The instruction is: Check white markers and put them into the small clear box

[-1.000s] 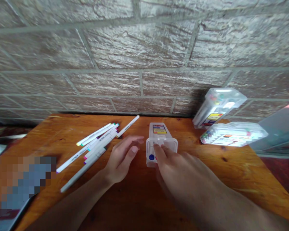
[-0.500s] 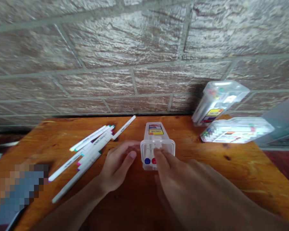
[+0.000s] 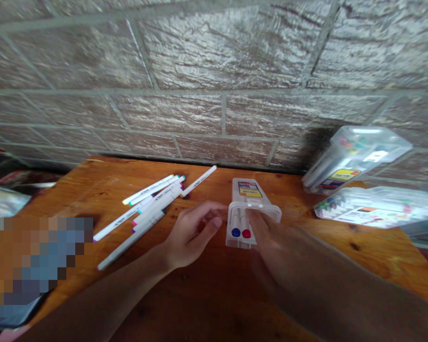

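Wooden table [image 3: 207, 294], case [image 3: 249, 205] lengthwise toward wall [image 3: 189, 52].

Brick-pattern wall [image 3: 228, 57] behind wooden bench [image 3: 199, 294]
Grey mortar lines [image 3: 224, 114]; glare on wall, upper centre; bench across lower frame.
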Motion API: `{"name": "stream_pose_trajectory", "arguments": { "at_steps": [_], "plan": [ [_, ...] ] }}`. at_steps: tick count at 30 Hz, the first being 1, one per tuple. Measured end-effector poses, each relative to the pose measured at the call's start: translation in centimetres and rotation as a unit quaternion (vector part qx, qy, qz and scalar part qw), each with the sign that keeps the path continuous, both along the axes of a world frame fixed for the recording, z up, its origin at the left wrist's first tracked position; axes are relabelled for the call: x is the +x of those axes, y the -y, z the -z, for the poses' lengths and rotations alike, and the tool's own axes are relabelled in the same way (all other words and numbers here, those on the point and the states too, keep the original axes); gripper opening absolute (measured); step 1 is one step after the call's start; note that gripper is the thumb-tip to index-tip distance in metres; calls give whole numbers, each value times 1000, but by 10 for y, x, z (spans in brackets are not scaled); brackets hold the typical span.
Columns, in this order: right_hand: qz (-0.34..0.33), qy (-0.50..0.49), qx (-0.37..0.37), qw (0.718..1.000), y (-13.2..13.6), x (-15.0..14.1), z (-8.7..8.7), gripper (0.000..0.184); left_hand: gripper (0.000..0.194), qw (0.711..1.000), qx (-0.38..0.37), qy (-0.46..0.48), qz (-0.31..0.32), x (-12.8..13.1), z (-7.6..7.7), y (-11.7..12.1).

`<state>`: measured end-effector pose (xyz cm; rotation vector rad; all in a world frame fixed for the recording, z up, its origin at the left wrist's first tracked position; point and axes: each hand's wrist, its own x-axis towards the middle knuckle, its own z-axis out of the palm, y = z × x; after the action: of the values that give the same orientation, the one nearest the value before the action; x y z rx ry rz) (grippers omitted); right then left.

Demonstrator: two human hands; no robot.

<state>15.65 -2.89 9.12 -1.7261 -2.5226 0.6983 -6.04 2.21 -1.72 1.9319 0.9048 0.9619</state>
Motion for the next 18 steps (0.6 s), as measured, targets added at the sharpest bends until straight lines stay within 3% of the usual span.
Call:
{"name": "stream_pose_trajectory", "arguments": {
  "at_steps": [9, 18],
  "plan": [
    [-6, -28, 34, 999, 0, 4, 10, 45, 24, 1000, -5, -4, 4, 1, 1, 1],
    [-10, 18, 34, 999, 0, 2, 10, 47, 26, 1000, -13, -6, -4, 0, 2, 1]
  ]
}}
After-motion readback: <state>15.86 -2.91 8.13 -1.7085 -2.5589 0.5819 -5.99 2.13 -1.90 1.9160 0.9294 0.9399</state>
